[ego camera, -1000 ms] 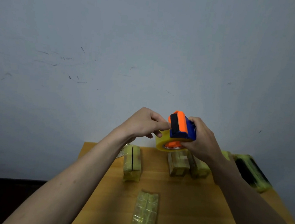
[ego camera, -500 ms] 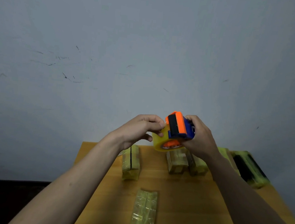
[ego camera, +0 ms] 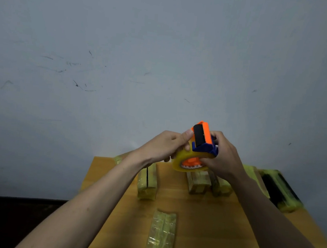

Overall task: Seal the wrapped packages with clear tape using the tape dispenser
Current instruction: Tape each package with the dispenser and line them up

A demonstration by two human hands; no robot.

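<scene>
Left hand (ego camera: 162, 146) has closed onto the tape dispenser (ego camera: 199, 146), thumb now on top.

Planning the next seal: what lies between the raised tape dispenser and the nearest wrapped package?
Head view: only bare wooden tabletop between orange-blue tape dispenser and near yellow-wrapped package.

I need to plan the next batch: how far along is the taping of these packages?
Early, it seems. Done: several packages lie wrapped on the table; whether any is taped I cannot tell. In hand: the dispenser is held up above the table, right hand gripping it, left hand at the roll's edge, probably finding the tape end. Left: the nearest package lies untouched, no tape on it yet.
</scene>
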